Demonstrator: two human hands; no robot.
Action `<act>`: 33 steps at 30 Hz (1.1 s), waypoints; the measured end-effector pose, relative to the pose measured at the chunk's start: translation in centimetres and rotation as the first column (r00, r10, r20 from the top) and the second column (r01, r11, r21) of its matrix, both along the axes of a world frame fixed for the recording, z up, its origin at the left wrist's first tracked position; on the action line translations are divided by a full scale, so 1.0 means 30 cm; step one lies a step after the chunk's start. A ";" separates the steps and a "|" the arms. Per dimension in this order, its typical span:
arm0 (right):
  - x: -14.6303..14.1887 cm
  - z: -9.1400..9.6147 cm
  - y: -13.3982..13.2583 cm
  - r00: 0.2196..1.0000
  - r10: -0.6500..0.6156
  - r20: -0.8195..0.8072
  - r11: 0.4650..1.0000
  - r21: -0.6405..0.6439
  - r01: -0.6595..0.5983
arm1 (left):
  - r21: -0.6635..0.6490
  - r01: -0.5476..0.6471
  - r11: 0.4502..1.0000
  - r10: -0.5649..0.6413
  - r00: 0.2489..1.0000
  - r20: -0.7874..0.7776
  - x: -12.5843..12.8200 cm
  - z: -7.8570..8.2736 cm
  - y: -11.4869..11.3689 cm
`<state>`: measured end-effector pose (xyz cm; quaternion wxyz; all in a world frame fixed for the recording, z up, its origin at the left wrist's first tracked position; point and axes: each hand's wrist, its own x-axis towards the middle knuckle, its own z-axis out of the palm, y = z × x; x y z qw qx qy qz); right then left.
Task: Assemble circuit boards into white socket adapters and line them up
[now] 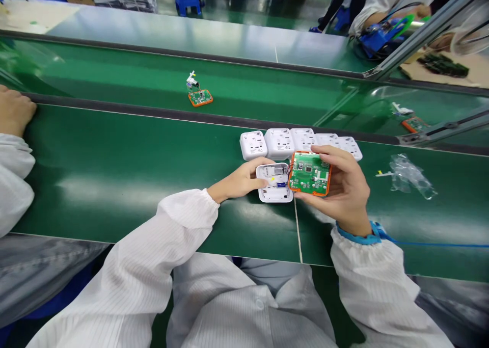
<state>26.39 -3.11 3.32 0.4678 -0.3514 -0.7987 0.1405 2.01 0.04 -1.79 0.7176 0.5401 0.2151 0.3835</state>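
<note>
My left hand [239, 181] grips the left side of an open white plastic housing [273, 184] lying on the green belt [114, 169]. My right hand [344, 187] holds an orange-rimmed part with a green circuit board [309, 173], tilted up beside the housing's right edge. Thin wires seem to join board and housing. Just behind them stands a row of several white plug-like housings [280, 142].
A second orange-rimmed board with a small white part [199, 96] lies on the far belt lane. A crumpled clear plastic bag [410, 175] lies at right. Another person's hand [13, 111] rests at the left edge. A metal frame bar [420, 37] crosses top right.
</note>
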 end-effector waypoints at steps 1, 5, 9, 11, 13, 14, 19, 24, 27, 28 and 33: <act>0.002 -0.005 0.000 1.000 -0.002 -0.004 1.000 -0.004 0.002 | 0.016 -0.002 1.000 0.002 1.000 -0.014 0.002 -0.001 -0.002; 0.011 -0.011 -0.003 1.000 0.013 -0.016 1.000 0.010 -0.013 | 0.080 -0.010 0.997 0.013 0.999 -0.043 0.005 0.001 -0.008; 0.018 -0.010 -0.006 1.000 0.019 -0.001 0.999 0.031 -0.019 | 0.128 -0.004 0.992 0.013 0.998 -0.067 0.002 0.000 -0.011; 0.021 -0.010 -0.007 1.000 0.011 0.004 0.999 0.033 -0.012 | 0.159 -0.002 0.987 0.013 0.997 -0.070 -0.001 -0.004 -0.010; 0.023 -0.010 -0.009 1.000 0.004 0.007 0.999 0.036 -0.005 | 0.179 0.016 0.984 -0.006 0.998 -0.056 -0.003 -0.009 -0.008; 0.024 -0.011 -0.009 1.000 0.003 0.010 0.999 0.038 -0.003 | 0.180 0.024 0.983 -0.016 0.999 -0.048 -0.004 -0.010 -0.008; 0.029 -0.013 -0.012 1.000 0.007 0.026 0.999 0.031 -0.008 | 0.148 -0.013 0.989 0.031 0.992 -0.118 -0.001 -0.001 -0.013; 0.026 -0.017 -0.014 0.998 -0.020 0.052 1.000 0.018 0.019 | 0.192 -0.057 0.980 0.096 0.975 -0.199 0.004 0.016 -0.027; 0.022 -0.023 -0.012 0.999 -0.007 0.045 1.000 0.016 0.007 | 0.217 -0.101 0.971 0.159 0.950 -0.269 0.003 0.021 -0.033; 0.022 -0.025 -0.011 0.999 -0.002 0.046 1.000 0.012 0.002 | 0.230 -0.108 0.967 0.174 0.941 -0.289 0.002 0.022 -0.034; 0.047 -0.002 -0.006 0.997 0.068 0.035 0.996 -0.063 -0.066 | 0.212 -0.087 0.973 0.142 0.955 -0.262 0.000 0.018 -0.031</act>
